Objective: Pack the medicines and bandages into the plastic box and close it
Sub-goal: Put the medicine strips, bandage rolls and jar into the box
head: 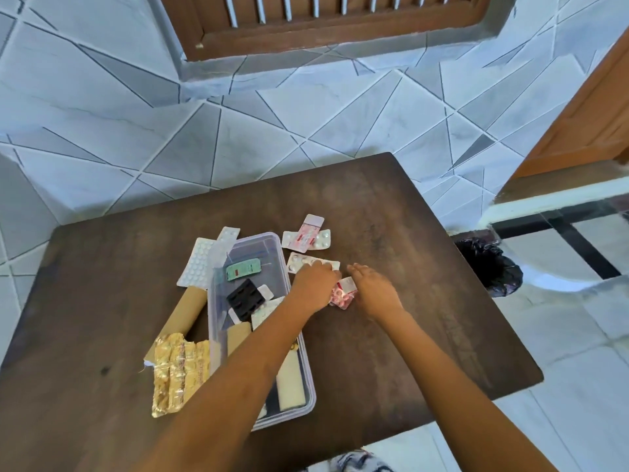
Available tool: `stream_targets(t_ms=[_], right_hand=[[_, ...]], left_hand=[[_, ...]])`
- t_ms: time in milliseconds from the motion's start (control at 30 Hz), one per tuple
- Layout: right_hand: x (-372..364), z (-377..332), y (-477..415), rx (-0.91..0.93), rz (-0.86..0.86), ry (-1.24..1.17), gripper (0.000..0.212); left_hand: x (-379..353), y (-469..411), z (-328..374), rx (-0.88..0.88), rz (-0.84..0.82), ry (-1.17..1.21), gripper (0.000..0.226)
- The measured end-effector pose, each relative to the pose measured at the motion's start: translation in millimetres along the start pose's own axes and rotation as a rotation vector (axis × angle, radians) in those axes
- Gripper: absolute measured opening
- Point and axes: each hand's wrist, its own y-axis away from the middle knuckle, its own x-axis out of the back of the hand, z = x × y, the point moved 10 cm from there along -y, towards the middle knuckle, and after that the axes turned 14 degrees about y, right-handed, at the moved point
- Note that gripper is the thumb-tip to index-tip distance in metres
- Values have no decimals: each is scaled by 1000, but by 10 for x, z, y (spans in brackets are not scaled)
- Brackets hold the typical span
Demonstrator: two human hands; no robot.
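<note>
A clear plastic box (258,240) lies open on the dark wooden table (408,233), holding a green strip (243,269), a black strip (245,299) and white packs. My left hand (315,287) reaches across the box and rests on a white blister strip (299,261) and a red pill packet (342,296) on the table. My right hand (372,289) touches the same red packet from the right. More strips (306,237) lie just beyond. White blister sheets (199,264), a brown roll (185,318) and gold foil strips (173,376) lie left of the box.
The table stands against a tiled wall (306,114) under a wooden window frame (323,25). A black plastic bag (486,264) sits on the floor off the table's right edge. A wooden door frame (585,124) is at the far right.
</note>
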Motion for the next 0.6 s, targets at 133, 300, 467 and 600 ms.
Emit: stream_targets(t_ms=[133,300,467,600], right_hand=[[11,24,-92,15,41,93,50],[136,123,-165,6,11,181,31],[479,267,-92,-63,-10,-247,15],[941,-118,-50,28,28,-558,23]], left_hand=[[-38,-70,-59,66,5,-25,39],[135,-15,-114,140,26,122,29],[660,383,-555,306,237,575,7],[1015,957,-1186,481,497,774,17]])
